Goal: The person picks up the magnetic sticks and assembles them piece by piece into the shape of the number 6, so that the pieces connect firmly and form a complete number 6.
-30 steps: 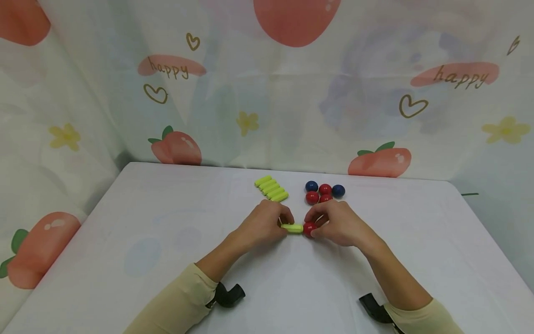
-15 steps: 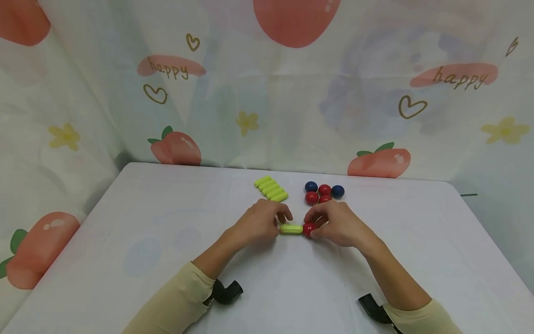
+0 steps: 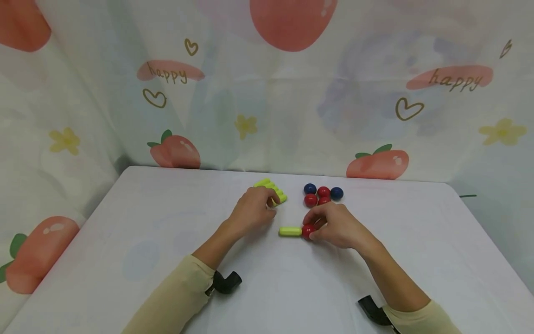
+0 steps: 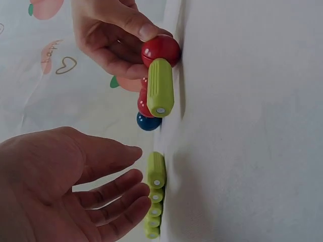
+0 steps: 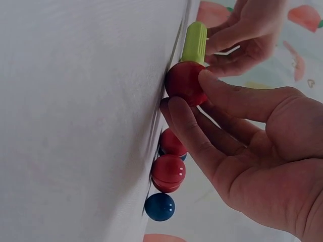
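Note:
My right hand (image 3: 340, 226) pinches a red ball (image 3: 308, 232) between thumb and fingers, low at the tabletop. A lime-green ribbed rod (image 3: 289, 231) lies end-on against that ball, pointing left. In the left wrist view, the rod's free end bears a small silvery disc. My left hand (image 3: 252, 207) is beside a row of several similar green rods (image 3: 267, 184) and partly covers them in the head view. Its fingers are loosely extended, and the left wrist view shows nothing in its grasp. Whether its fingertips touch the row, I cannot tell.
Beyond my right hand sits a cluster of red balls (image 3: 310, 200) and blue balls (image 3: 336, 193), partly hidden by the fingers. The white table (image 3: 167, 260) ends at a patterned cloth backdrop (image 3: 283, 120). Black curved pieces (image 3: 227, 282) are attached at both wrists.
My left hand has let go of the green rod and moved away, up and left, to the row of rods. My right hand stays on the red ball.

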`<state>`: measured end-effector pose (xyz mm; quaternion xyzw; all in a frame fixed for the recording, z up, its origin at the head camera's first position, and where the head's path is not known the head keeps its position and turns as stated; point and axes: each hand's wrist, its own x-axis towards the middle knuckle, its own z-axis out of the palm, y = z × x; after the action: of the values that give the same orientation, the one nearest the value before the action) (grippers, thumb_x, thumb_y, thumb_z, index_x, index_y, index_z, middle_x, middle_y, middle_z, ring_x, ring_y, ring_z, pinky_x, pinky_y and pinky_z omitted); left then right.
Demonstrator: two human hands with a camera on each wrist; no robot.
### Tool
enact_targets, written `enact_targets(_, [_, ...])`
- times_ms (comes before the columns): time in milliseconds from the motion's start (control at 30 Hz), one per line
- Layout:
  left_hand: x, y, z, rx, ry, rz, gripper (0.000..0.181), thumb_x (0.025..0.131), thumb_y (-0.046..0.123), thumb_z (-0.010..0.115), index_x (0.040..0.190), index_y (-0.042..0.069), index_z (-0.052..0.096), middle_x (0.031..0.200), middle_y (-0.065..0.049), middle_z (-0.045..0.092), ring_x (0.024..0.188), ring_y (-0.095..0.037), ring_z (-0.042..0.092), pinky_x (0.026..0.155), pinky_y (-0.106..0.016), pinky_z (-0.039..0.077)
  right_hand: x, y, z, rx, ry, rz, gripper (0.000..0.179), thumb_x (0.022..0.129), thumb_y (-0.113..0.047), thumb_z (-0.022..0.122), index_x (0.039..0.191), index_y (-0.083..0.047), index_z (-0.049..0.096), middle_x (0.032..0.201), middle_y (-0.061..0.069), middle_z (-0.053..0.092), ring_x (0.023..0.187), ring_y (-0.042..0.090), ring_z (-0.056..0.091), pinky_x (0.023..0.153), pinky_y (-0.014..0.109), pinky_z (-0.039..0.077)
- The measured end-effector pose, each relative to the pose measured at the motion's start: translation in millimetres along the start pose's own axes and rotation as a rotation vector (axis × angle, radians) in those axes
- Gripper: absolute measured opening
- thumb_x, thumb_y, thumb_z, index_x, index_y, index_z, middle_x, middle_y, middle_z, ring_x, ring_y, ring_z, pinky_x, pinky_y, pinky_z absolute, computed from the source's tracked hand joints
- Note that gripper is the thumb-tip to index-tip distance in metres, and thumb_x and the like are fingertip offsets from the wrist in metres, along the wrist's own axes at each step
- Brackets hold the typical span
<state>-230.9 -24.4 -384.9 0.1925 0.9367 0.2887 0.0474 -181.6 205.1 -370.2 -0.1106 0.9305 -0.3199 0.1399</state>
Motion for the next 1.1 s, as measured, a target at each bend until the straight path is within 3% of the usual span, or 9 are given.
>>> enact_targets(367, [21.0, -0.6, 8.3, 0.097, 0.030, -0.007, 0.022, 0.090, 0.013, 0.079, 0.112, 0.010, 0.076, 0.100, -0.004, 0.066, 0.092, -0.017, 0.061, 0.081, -0.032, 0.054, -0.8, 1.2, 1.9, 0.003, 0.006, -0.004, 0.024, 0.082, -0.007, 0.085, 0.104, -0.011, 0.077, 0.095, 0.002, 0.072, 0.091, 0.018, 0.065, 0.079, 0.035, 0.060])
enact_targets(1100, [30.0, 0.2, 14.5, 0.113, 0.020, -0.038, 0.024, 0.091, 0.006, 0.075, 0.115, 0.009, 0.076, 0.104, -0.005, 0.067, 0.094, -0.018, 0.063, 0.087, -0.035, 0.057, 1.4, 3.6, 0.2, -0.009, 0.008, -0.035, 0.024, 0.081, -0.005, 0.085, 0.103, -0.012, 0.077, 0.095, 0.000, 0.073, 0.089, 0.016, 0.067, 0.080, 0.036, 0.060])
